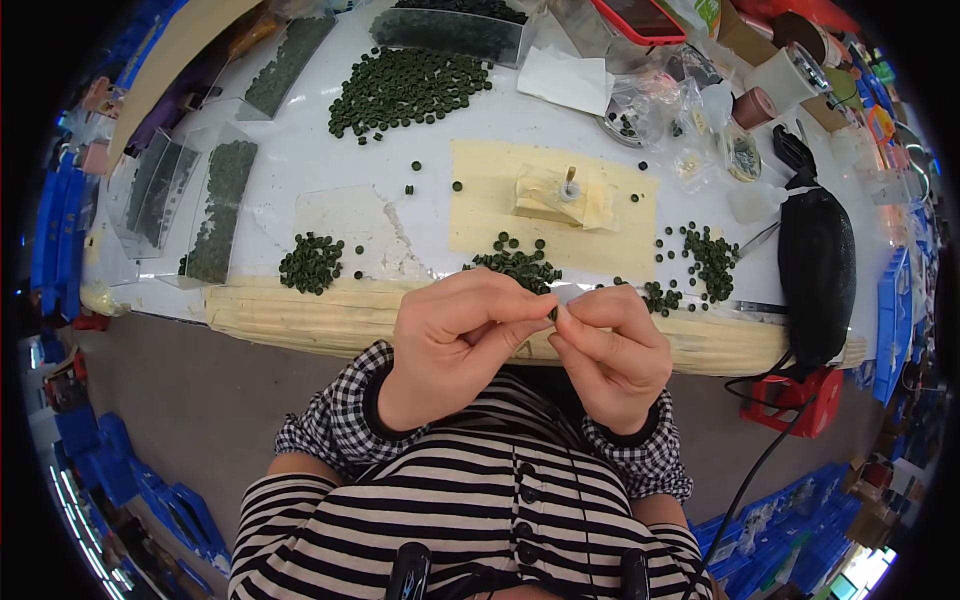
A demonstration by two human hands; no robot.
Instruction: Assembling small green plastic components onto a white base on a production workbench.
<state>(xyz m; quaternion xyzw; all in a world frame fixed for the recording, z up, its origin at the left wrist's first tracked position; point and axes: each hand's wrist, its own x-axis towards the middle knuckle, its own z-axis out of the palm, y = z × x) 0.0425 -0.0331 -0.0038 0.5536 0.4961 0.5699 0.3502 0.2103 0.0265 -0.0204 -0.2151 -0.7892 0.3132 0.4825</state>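
Observation:
Both hands meet above the taped front edge of the worktable. A small dark green ring-shaped piece [553, 313] sits pinched at the fingertips of my left hand [455, 345]. My right hand [615, 355] is closed too, its thumb and forefinger pressed together right beside that piece; something small and pale shows at its fingertips, too small to name. Just beyond the fingers lies a pile of the same green pieces [515, 262]. Behind it, on a yellow taped patch [480, 205], stands a tape-wrapped block [565, 196] with a short upright peg.
More green pieces form a big heap [410, 90] at the back and smaller piles at left [311, 264] and right [708, 262]. Clear boxes [220, 210] of pieces stand on the left. A black pouch [818, 265], a white tissue [565, 80] and a red-cased phone [642, 20] lie right.

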